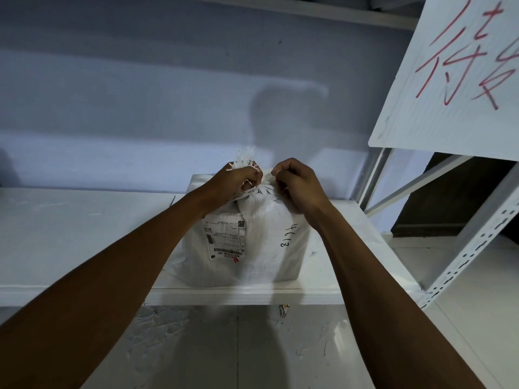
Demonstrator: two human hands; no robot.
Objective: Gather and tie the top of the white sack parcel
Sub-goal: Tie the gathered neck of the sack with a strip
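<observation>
Centre: white sack parcel (252, 248), standing on the white shelf board (84, 220) near the wall. I see its gathered top (247, 158) gripped in the curled fingers of the left hand (238, 182). The right hand (297, 183), just beside it, pinches sack cloth at the neck. A shipping label (224, 237) faces me, and a red-lettered sign (449, 66) is at upper right.
</observation>
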